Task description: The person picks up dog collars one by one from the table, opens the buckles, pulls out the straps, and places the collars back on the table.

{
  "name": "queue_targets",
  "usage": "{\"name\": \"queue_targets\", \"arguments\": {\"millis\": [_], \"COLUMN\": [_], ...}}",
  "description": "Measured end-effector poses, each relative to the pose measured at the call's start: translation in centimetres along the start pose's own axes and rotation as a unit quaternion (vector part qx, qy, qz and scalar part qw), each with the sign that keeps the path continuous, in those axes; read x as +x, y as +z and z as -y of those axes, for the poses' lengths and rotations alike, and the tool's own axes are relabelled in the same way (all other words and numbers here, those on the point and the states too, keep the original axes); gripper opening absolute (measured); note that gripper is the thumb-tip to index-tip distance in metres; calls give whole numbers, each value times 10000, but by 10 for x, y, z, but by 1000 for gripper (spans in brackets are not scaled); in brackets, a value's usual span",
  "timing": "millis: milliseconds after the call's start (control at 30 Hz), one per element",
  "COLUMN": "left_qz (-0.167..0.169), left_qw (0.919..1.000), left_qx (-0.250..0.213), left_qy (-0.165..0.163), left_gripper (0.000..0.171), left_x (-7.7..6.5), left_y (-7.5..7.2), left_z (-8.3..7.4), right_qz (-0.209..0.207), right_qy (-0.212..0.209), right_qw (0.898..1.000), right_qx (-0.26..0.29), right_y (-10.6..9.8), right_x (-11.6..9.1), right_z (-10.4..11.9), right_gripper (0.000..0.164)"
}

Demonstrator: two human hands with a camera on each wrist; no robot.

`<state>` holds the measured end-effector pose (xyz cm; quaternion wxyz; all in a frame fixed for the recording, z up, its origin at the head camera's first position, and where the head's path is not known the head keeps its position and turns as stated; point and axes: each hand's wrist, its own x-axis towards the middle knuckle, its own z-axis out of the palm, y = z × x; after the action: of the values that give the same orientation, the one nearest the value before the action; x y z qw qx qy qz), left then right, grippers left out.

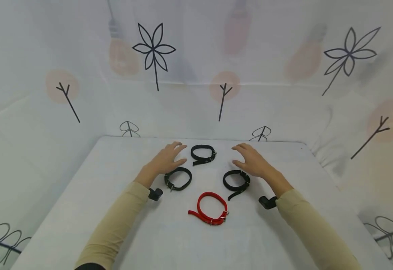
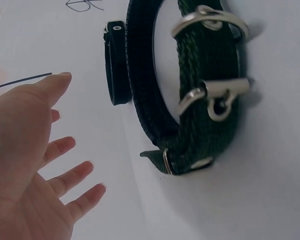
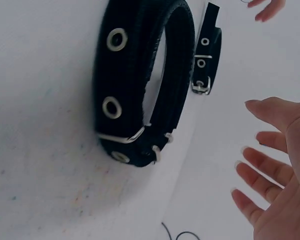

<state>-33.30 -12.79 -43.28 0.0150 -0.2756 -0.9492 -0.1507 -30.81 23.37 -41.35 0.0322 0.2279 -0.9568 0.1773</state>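
Observation:
Four buckled collars lie curled into rings on a white table. My left hand (image 1: 165, 159) hovers with fingers spread, holding nothing, just above and behind a dark green collar (image 2: 210, 60) with a metal buckle and D-ring. Opposite it, my right hand (image 1: 252, 161) is held out the same way, its palm bare in the right wrist view, beside a black collar (image 3: 122, 75) with metal eyelets. Between the two hands, farther back, sits another black collar (image 1: 201, 161). Closest to me is a red collar (image 1: 204, 217), its loose end pointing left.
The white table (image 1: 142, 240) ends at a back edge against a pale wall cloth (image 1: 189, 112) printed with flowers and twigs. Similar cloth hangs at both sides. A small black wrist camera (image 1: 155, 194) is on the left wrist, another black camera (image 1: 268, 202) on the right.

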Motion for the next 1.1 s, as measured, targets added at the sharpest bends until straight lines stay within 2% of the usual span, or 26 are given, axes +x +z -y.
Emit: {"name": "queue_targets", "arguments": {"millis": [200,467,667,900,1100], "left_qz": [116,301,522,666,791], "left_qw": [9999,9990,9969,9957,9947], "left_qx": [-97,-339,-573,-642,-646], "left_qy": [-18,7,-124,-90,-93], "left_gripper": [63,64,65,63,59], "left_x": [5,14,22,31,37], "left_y": [1,5,10,16,20], "left_z": [-7,-15,-21,-30,-36], "right_qz": [186,550,637,834,928], "right_qy": [-14,-12,-179,-357,-529], "right_qw": [9998,9970,9937,9886,9868], "right_qx": [97,536,903,1202,1213], "right_y": [4,14,26,36,41], "right_x": [16,34,47,57,62], "right_z": [7,10,7,10,13], "right_gripper": [55,55,52,52,49]}}
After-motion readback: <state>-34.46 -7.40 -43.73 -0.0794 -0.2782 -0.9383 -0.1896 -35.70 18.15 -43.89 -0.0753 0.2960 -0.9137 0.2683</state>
